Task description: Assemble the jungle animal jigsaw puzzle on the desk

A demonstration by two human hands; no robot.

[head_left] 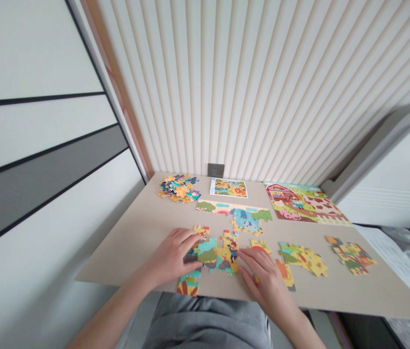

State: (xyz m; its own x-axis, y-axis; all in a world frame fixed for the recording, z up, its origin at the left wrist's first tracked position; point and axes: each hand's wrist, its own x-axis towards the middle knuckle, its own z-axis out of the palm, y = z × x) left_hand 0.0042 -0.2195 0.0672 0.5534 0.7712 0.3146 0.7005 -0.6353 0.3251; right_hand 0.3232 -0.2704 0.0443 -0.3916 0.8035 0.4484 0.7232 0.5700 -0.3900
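Note:
Near the table's front edge lies a joined puzzle section (207, 253) with green, blue and yellow areas. My left hand (179, 252) touches its left side, thumb and fingers apart, partly covering pieces there. At its right edge rest the fingertips of my right hand (261, 271), thumb and fingers spread on the pieces. Just right of this hand is an orange and yellow section (285, 275), partly covered. A strip with a blue elephant (246, 220) lies farther back. The small reference picture (231, 188) is behind it.
A pile of loose pieces (180, 188) sits at the back left of the table (124, 242). A farm picture (303, 203) lies at the back right. Two more joined sections, one yellow-green (304, 258) and one multicoloured (352, 254), are at the right. A ribbed wall stands behind.

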